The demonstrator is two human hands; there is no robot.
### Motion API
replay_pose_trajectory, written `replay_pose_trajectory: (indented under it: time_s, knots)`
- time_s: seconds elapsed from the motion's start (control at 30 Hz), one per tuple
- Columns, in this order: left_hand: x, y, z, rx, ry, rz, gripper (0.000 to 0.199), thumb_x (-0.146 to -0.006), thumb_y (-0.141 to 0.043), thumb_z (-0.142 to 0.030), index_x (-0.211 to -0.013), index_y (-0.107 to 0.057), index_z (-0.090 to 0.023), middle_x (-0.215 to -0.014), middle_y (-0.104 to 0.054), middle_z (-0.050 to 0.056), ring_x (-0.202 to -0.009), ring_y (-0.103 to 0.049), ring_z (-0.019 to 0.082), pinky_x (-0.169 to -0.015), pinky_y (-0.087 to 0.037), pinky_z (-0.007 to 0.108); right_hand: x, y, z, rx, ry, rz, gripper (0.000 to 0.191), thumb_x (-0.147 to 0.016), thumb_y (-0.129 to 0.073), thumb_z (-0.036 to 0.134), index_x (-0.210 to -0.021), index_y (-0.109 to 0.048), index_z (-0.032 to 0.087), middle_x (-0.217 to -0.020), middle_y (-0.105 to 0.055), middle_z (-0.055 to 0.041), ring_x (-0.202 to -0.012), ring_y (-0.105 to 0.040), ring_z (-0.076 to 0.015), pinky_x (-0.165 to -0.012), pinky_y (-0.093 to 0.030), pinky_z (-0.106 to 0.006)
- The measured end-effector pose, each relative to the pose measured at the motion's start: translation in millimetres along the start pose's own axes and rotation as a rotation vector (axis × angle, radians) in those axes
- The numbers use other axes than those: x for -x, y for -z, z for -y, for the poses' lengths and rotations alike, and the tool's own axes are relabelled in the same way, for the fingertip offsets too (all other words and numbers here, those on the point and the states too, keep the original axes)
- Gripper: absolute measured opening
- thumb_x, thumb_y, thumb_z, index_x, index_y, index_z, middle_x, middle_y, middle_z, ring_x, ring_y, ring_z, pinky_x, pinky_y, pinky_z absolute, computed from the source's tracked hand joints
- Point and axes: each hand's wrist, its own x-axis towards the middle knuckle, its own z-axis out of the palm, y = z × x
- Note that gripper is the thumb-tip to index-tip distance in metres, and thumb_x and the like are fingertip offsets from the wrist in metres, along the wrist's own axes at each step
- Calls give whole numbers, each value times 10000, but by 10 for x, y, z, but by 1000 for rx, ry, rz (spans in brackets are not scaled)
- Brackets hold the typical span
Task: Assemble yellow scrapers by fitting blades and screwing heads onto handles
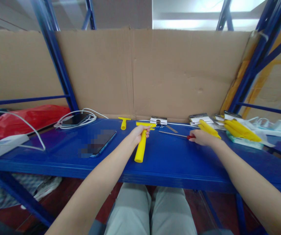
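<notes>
My left hand (140, 133) is closed around the neck of a yellow T-shaped handle (140, 151), its round grip pointing toward me and its crossbar at the far end. In my right hand (201, 137), the fingers close on the red handle of a screwdriver (176, 134), whose long thin shaft points left, low over the blue table. Between the hands, farther back, lie small metal bits (160, 126), too small to make out, and a flat metal strip (172, 129). A smaller yellow T-shaped piece (123, 123) stands behind my left hand.
A phone (103, 143) lies left on the blue table (170, 160). Coiled white cable (91, 115), a red bag (35, 117) and a white power strip (5, 147) are farther left. Packaged yellow handles (242, 130) lie right. A cardboard wall (155, 75) and blue posts bound the back.
</notes>
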Motion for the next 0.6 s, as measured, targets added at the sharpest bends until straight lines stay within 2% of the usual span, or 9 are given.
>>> replay_pose_trajectory:
  time_s: [0.07,0.17,0.3,0.37,0.47,0.6]
  knots:
    - [-24,25,-9,2,-9,-22,199,-837,-412,-8,-686,-471,-124,-458,-412,-35,-327,-330,36,-310,-271,131,11,-1,-15,-19,4,-36,110,-810,-531,234,-713,-560,191,-768,-662,-84,-688,-605,-186,-627,-416,-275]
    - [-66,61,-12,-4,-19,-43,199,-829,-421,-4,-677,-478,-120,-460,-410,-35,-333,-331,33,-321,-274,132,22,21,-38,-42,15,-156,84,-798,-523,249,-737,-545,196,-772,-665,-82,-673,-599,-189,-594,-407,-274]
    - [-99,88,-15,-39,-34,-113,192,-815,-460,-16,-660,-494,-125,-453,-414,-32,-340,-331,39,-340,-278,152,38,86,-48,-142,139,-377,87,-787,-516,288,-762,-543,210,-756,-666,-62,-667,-597,-188,-575,-405,-272]
    - [-107,96,-15,-68,-40,-160,192,-807,-481,-23,-646,-495,-127,-449,-422,-29,-343,-334,40,-353,-286,163,62,125,-23,-227,212,-443,107,-790,-507,310,-780,-549,212,-751,-666,-56,-668,-602,-185,-583,-419,-273]
    - [-114,106,-8,-106,-51,-223,201,-804,-490,-27,-630,-494,-128,-440,-422,-34,-347,-340,39,-372,-295,169,119,175,48,-312,326,-452,129,-787,-515,331,-785,-562,210,-755,-670,-55,-675,-611,-185,-597,-440,-277]
    - [-119,118,10,-109,-77,-240,196,-794,-510,-25,-626,-503,-126,-440,-428,-41,-348,-346,35,-385,-294,167,173,206,134,-336,402,-432,149,-789,-524,342,-788,-580,204,-769,-676,-64,-684,-619,-191,-594,-453,-282]
